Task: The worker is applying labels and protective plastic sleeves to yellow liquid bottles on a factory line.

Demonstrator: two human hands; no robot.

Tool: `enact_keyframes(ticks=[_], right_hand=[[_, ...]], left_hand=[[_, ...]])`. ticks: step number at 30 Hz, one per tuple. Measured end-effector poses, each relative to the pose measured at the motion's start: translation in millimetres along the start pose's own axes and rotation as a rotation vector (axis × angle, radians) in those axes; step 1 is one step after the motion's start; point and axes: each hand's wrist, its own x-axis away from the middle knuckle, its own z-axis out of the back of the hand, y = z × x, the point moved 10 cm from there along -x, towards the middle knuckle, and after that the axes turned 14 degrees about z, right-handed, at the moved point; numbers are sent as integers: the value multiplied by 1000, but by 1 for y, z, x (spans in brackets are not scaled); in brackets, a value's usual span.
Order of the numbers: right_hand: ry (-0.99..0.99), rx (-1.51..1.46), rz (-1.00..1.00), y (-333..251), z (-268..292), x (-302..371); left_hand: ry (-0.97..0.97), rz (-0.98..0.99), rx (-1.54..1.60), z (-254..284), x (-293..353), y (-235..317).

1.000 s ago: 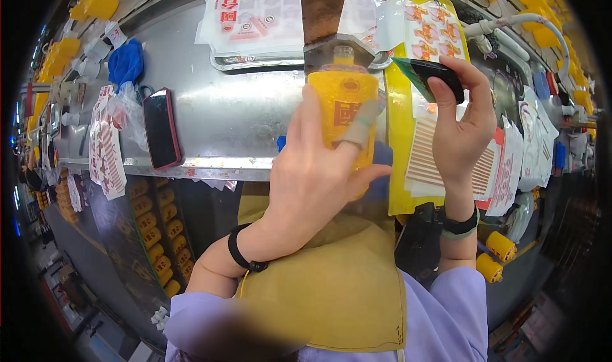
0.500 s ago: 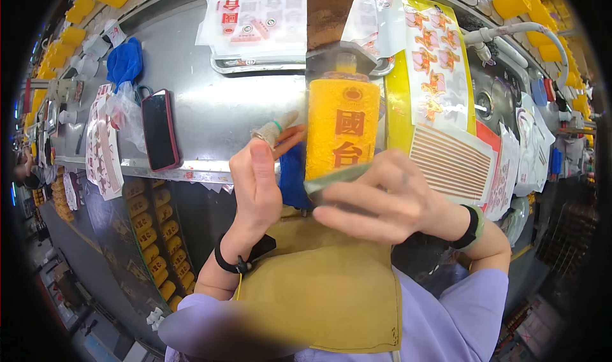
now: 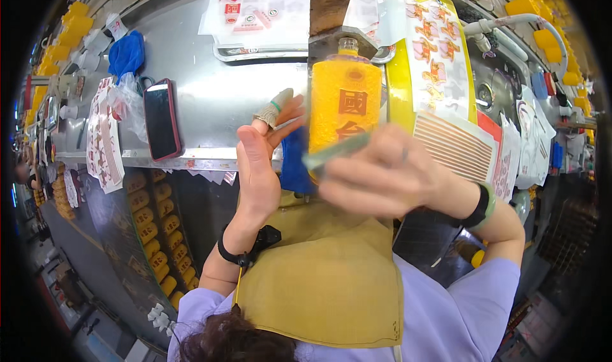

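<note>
A yellow, rough-surfaced bottle (image 3: 328, 101) with red characters and a bare glass neck lies in front of me, neck pointing away. My left hand (image 3: 258, 161) is beside its left side, palm turned up and fingers stretched out, holding nothing. A knitted finger cover (image 3: 274, 109) with a green band is on one of its fingers. My right hand (image 3: 386, 174), smeared by motion, grips a flat green pad (image 3: 338, 150) slantwise over the bottle's near end. That near end is partly hidden by the pad and hand.
Sticker sheets (image 3: 261, 14) lie on a metal tray at the back left. On the right are a yellow board (image 3: 400, 75) with animal stickers and a striped sheet (image 3: 452, 145). A phone (image 3: 162, 120) and blue cloth (image 3: 126, 55) lie at left.
The right hand and green pad have risen slightly and the pad's tilt has steepened. The left hand has shifted a little farther up, and the bottle appears slightly to the right.
</note>
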Motion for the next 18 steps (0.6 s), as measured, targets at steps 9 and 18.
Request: enact_keyframes(ticks=[9,18], right_hand=[[210,375,-366,59,37,51],[305,-434,-1041,31,38,159]], left_hand=[[-32,-67,-55,-15,14,1],[54,-82,-108,-15,6,-7]])
